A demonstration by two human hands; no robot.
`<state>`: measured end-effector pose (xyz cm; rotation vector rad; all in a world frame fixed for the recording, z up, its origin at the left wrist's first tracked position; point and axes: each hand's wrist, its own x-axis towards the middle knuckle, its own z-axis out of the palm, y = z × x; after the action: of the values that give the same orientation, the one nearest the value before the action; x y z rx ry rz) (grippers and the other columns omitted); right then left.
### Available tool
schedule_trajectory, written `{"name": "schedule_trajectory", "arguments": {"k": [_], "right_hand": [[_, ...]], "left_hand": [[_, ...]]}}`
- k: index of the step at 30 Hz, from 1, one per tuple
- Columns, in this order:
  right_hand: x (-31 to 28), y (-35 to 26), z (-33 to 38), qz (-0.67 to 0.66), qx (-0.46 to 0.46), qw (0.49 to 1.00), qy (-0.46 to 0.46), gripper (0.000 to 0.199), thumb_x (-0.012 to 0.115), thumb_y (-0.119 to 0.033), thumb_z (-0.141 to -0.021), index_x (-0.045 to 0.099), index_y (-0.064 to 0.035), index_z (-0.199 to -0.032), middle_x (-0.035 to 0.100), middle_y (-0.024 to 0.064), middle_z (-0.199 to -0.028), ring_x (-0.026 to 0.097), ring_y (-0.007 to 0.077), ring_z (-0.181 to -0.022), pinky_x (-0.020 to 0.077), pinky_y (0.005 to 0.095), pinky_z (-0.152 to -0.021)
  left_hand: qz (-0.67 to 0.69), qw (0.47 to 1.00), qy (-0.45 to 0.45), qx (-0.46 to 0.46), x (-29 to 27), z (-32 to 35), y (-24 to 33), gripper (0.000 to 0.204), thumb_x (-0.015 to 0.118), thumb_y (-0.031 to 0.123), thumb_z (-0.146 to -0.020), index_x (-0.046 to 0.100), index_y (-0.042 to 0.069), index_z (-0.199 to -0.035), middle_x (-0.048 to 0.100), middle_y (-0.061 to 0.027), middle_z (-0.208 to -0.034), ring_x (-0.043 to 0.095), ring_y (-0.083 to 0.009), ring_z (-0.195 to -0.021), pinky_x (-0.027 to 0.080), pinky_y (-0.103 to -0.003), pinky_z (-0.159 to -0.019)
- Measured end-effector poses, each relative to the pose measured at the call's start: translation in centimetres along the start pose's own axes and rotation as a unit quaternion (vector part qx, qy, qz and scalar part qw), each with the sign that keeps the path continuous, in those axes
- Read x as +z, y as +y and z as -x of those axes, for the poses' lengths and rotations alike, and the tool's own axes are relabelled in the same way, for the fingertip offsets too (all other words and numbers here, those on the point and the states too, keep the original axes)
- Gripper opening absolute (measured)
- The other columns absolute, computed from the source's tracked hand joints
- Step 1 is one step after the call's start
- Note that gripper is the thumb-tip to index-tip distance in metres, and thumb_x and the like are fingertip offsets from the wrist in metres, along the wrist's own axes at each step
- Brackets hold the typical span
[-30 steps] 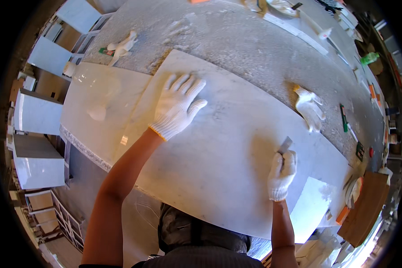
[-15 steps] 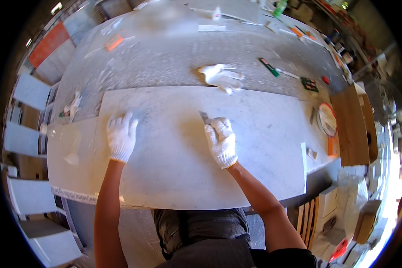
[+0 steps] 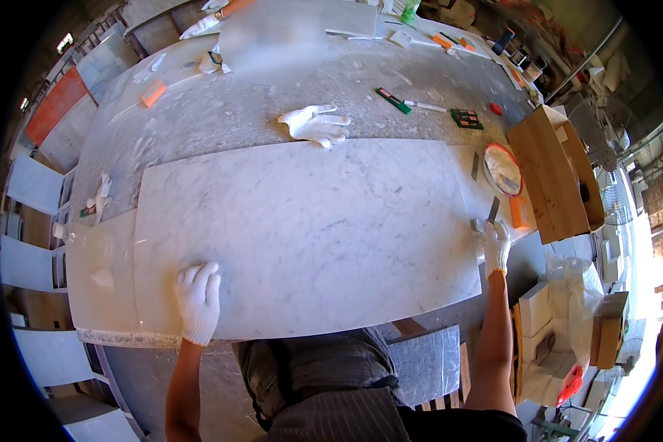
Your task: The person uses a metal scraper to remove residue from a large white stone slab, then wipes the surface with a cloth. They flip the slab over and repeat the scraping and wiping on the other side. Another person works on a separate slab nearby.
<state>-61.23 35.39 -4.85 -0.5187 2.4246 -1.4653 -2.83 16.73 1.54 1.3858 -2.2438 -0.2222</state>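
Observation:
A large white, grey-veined marble slab (image 3: 309, 236) lies flat in front of me. My left hand (image 3: 199, 302), in a white knitted glove, rests on its near left part with fingers loosely bent and nothing visible in them. By the slab's right edge, my right hand (image 3: 496, 247), also gloved, pinches a thin grey scraper blade (image 3: 493, 209) that points away from me. Just past the hand are an orange box (image 3: 519, 213) and a round red-rimmed tub (image 3: 502, 169) with pale paste inside. A second flat blade (image 3: 474, 166) lies left of the tub.
An empty white glove (image 3: 317, 125) lies at the slab's far edge. Beyond it are a green-handled tool (image 3: 393, 101) and a green-black piece (image 3: 466, 118). A cardboard box (image 3: 545, 173) stands at the right. Another person's gloved hand (image 3: 199, 26) shows at the far left.
My right hand has moved from the slab's middle to its right edge with the blade. My left hand has come nearer to me. The view has shifted right.

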Motion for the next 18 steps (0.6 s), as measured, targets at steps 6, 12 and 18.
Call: {"name": "schedule_trajectory", "arguments": {"k": [6,12,18], "right_hand": [[1.6,0.3,0.2,0.216,-0.196,0.955,0.058,0.024,0.057,-0.016,-0.087,0.070,0.0026,-0.093,0.065,0.0173,-0.083,0.059,0.0288,-0.067,0.0466,0.0379,-0.068],[2.8,-6.0,2.7,-0.004,-0.046,0.997,0.059,0.028,0.054,-0.020,-0.094,0.070,0.0025,-0.092,0.056,0.0009,-0.069,0.046,0.0066,-0.062,0.0373,0.0246,-0.056],[14.0,-16.0,13.0,-0.220,-0.080,0.948,-0.215,0.026,0.054,-0.025,-0.098,0.065,-0.0030,-0.090,0.057,0.0002,-0.075,0.038,0.0030,-0.060,0.0290,0.0200,-0.053]], "left_hand": [[-0.038,0.996,0.002,0.083,0.7,0.2,1.7,0.021,0.063,0.014,-0.086,0.065,0.005,-0.104,0.063,-0.0118,-0.107,0.055,-0.0330,-0.105,0.040,-0.048,-0.098],[-0.022,0.996,0.025,0.081,1.1,1.3,0.6,0.021,0.064,0.015,-0.085,0.065,0.006,-0.104,0.062,-0.0125,-0.109,0.053,-0.0345,-0.108,0.039,-0.049,-0.099],[-0.012,0.996,0.039,0.076,1.0,1.3,-0.3,0.024,0.066,0.015,-0.084,0.066,0.008,-0.107,0.062,-0.0105,-0.110,0.055,-0.0320,-0.107,0.040,-0.048,-0.099]]}}
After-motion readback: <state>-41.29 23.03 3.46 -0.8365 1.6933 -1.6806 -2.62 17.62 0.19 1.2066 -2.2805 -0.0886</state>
